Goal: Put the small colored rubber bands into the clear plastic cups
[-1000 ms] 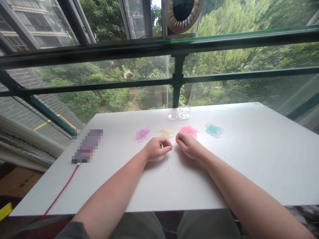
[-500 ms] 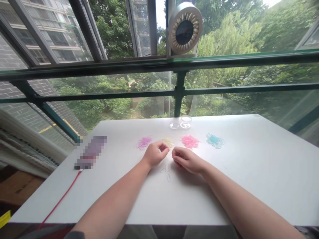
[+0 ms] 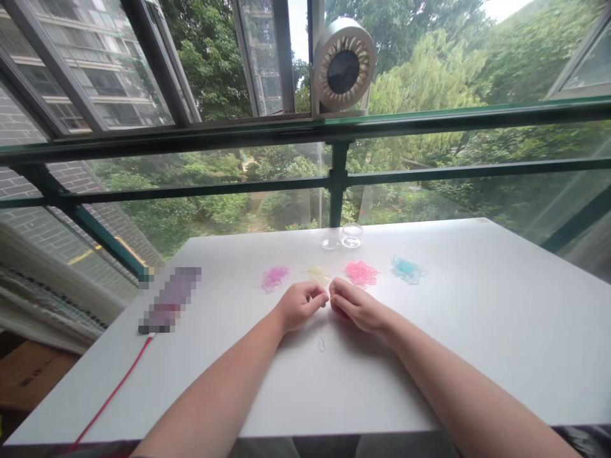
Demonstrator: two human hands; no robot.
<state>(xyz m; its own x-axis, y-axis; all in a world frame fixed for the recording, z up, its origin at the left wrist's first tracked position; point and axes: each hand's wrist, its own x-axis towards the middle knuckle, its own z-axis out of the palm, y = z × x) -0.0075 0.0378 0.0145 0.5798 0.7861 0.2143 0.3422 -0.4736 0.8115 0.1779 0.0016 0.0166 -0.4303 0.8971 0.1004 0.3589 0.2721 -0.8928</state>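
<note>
My left hand (image 3: 300, 306) and my right hand (image 3: 359, 306) meet fingertip to fingertip above the middle of the white table. Both are closed in a pinch. Whatever lies between the fingers is too small to make out. Just below them is a thin, clear loop (image 3: 321, 344) that looks like a small rubber band. Beyond the hands lie loose piles of thin bands: a purple pile (image 3: 275, 278), a pale yellow pile (image 3: 317, 274), a pink pile (image 3: 361, 273) and a teal pile (image 3: 408, 270). My hands are nearest the yellow and pink ones.
Clear round containers or lids (image 3: 352, 242) stand at the table's (image 3: 477, 356) far edge. At the left lies a pixelated flat object (image 3: 170, 300) with a red cable (image 3: 114, 393). A round fan-like device (image 3: 344, 71) is above the green railing (image 3: 214, 137) by the windows.
My left hand has drawn back slightly from the yellow pile, and its fingertips have come up against my right hand's. The camera view has shifted a little.
</note>
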